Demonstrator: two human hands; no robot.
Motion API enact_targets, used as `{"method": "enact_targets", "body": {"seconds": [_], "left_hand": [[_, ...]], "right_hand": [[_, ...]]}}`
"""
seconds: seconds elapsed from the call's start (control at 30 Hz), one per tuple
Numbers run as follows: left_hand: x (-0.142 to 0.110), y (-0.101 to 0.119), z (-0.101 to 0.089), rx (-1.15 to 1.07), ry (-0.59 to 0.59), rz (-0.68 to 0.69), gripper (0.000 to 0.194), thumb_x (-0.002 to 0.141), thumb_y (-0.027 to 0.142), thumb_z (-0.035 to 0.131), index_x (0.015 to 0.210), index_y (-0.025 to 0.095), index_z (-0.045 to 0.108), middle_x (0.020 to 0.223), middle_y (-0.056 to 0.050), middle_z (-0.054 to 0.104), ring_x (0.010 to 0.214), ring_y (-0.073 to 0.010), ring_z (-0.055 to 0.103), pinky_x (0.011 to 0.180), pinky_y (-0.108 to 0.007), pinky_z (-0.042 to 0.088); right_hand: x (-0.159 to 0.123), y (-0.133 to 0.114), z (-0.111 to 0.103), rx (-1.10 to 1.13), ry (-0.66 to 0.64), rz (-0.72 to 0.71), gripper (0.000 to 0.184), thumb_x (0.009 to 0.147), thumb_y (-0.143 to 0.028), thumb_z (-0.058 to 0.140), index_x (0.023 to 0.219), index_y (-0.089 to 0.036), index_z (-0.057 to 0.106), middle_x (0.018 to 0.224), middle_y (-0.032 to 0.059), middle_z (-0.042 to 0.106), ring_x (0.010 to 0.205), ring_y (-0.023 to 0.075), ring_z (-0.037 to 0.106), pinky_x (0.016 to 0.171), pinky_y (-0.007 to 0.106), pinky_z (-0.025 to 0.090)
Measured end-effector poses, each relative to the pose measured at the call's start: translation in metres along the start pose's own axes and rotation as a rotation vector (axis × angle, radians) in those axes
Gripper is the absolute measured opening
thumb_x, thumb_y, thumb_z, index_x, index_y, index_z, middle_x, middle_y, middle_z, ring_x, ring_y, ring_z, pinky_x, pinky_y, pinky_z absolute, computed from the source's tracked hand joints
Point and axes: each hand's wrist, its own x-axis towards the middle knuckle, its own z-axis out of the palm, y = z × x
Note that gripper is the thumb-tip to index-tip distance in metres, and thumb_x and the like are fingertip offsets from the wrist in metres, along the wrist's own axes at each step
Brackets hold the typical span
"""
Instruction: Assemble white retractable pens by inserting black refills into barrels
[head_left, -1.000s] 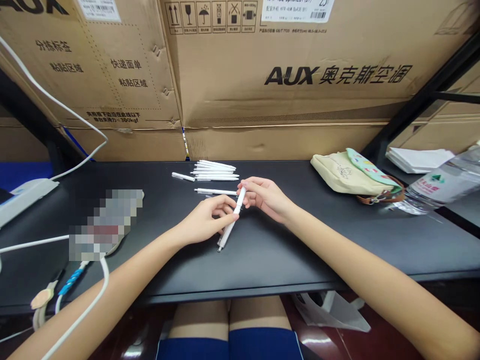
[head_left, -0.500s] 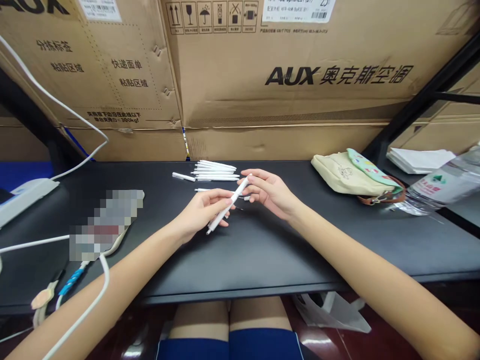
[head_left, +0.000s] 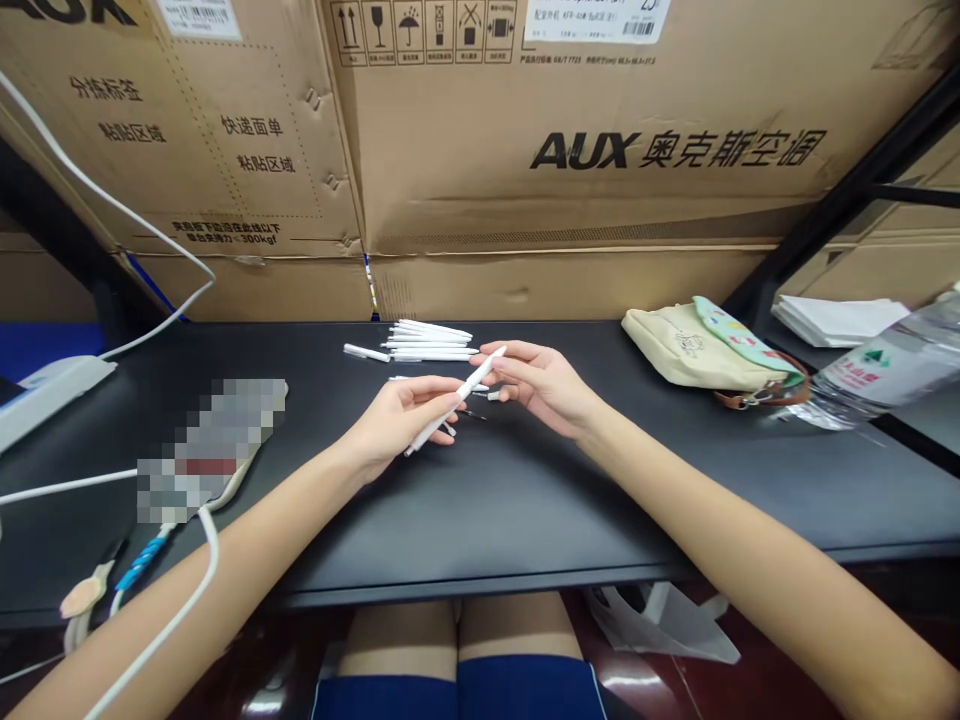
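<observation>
Black desk [head_left: 487, 530] bare at the front edge; left hand [head_left: 397, 425] over it, thumb and fingers pinching the barrel of a white pen [head_left: 472, 384]; pen is up between both hands, tilted, pointed end away and to the right; right hand [head_left: 544, 388] has thumb and forefinger closed on that pointed end; step looks like handwork at the tip joint; I'd keep the left pinch firm near the joint, turn the tip with light fingertip pressure, both halves in line so nothing cross-threads or springs out; a small white piece [head_left: 492, 396] sits under the right fingers, can't tell if held or lying; mind it; thin dark-ended refill [head_left: 474, 414] just beside, easy to knock; farther back, white pens [head_left: 431, 347] lie in a row; short white piece [head_left: 366, 353] left of them; carton [head_left: 600, 220] behind.
</observation>
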Motion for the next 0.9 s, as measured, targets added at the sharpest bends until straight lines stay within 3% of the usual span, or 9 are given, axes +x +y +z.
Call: {"method": "enact_targets", "body": {"seconds": [0.13,0.2,0.37,0.47,0.6,0.67,0.77,0.83,0.9], "left_hand": [[-0.0006,0.0001,0.0006,0.024,-0.024,0.012,0.041,0.069,0.038,0.074,0.102,0.015,0.069,0.088,-0.006,0.065,0.076,-0.0137,0.057,0.063,-0.025,0.054],[-0.0007,0.0001,0.0009,0.033,-0.052,0.019,0.041,0.068,0.038,0.075,0.103,0.016,0.070,0.088,-0.006,0.065,0.076,-0.0134,0.057,0.064,-0.025,0.054],[-0.0004,0.0000,0.0008,-0.006,-0.018,0.018,0.042,0.069,0.041,0.074,0.102,0.016,0.070,0.091,-0.007,0.066,0.078,-0.0140,0.058,0.067,-0.027,0.055],[-0.0006,-0.0007,0.0014,-0.013,-0.018,0.025,0.041,0.068,0.039,0.075,0.101,0.016,0.070,0.092,-0.006,0.066,0.077,-0.0133,0.058,0.068,-0.027,0.055],[0.0002,-0.0032,0.0026,-0.013,-0.070,0.022,0.037,0.068,0.038,0.075,0.099,0.017,0.071,0.089,-0.005,0.066,0.076,-0.0116,0.056,0.068,-0.026,0.055],[0.0008,-0.0041,0.0025,-0.024,-0.060,0.024,0.038,0.068,0.038,0.076,0.099,0.017,0.071,0.087,-0.005,0.066,0.076,-0.0117,0.056,0.068,-0.026,0.055],[0.0011,-0.0039,0.0015,-0.040,-0.016,0.030,0.040,0.067,0.040,0.076,0.099,0.016,0.071,0.086,-0.005,0.066,0.076,-0.0126,0.057,0.070,-0.029,0.056],[0.0009,-0.0034,0.0011,-0.048,0.004,0.031,0.040,0.067,0.040,0.076,0.098,0.016,0.071,0.086,-0.005,0.066,0.075,-0.0129,0.058,0.071,-0.029,0.056],[0.0005,-0.0030,0.0015,-0.048,0.003,0.037,0.039,0.067,0.039,0.076,0.098,0.015,0.071,0.085,-0.005,0.065,0.075,-0.0126,0.058,0.070,-0.028,0.056]], "right_hand": [[-0.0002,0.0019,0.0011,-0.045,0.090,-0.017,0.031,0.061,-0.035,0.080,0.059,-0.015,0.057,0.066,0.0032,0.068,0.059,0.0118,0.064,0.044,0.016,0.045],[-0.0006,0.0020,0.0020,-0.036,0.088,-0.012,0.036,0.062,-0.039,0.079,0.057,-0.016,0.052,0.058,0.0004,0.064,0.054,0.0116,0.063,0.043,0.017,0.045],[-0.0008,-0.0009,0.0004,0.036,-0.063,0.052,0.033,0.069,-0.036,0.075,0.096,-0.021,0.066,0.097,0.0046,0.070,0.071,0.0116,0.067,0.053,0.018,0.051],[-0.0001,0.0020,0.0005,-0.023,-0.024,0.034,0.024,0.067,-0.037,0.076,0.075,-0.016,0.067,0.085,0.0053,0.071,0.067,0.0116,0.066,0.051,0.017,0.050],[-0.0003,0.0063,0.0044,-0.151,0.113,-0.034,0.038,0.065,-0.045,0.076,0.055,-0.016,0.053,0.051,0.0009,0.061,0.047,0.0123,0.061,0.043,0.020,0.048],[-0.0006,0.0052,0.0049,-0.134,0.089,-0.009,0.035,0.067,-0.048,0.074,0.068,-0.016,0.060,0.056,0.0010,0.064,0.047,0.0122,0.062,0.045,0.022,0.050],[-0.0003,0.0017,0.0026,-0.032,-0.023,0.030,0.032,0.069,-0.043,0.074,0.089,-0.019,0.067,0.087,0.0046,0.071,0.062,0.0110,0.065,0.052,0.020,0.053],[0.0001,0.0014,0.0013,-0.015,-0.054,0.016,0.029,0.067,-0.036,0.076,0.088,-0.018,0.068,0.097,0.0055,0.070,0.070,0.0102,0.066,0.055,0.018,0.053],[0.0001,0.0036,0.0019,-0.051,-0.014,-0.010,0.025,0.064,-0.035,0.079,0.077,-0.016,0.068,0.083,0.0041,0.070,0.066,0.0103,0.065,0.055,0.018,0.052]]}}
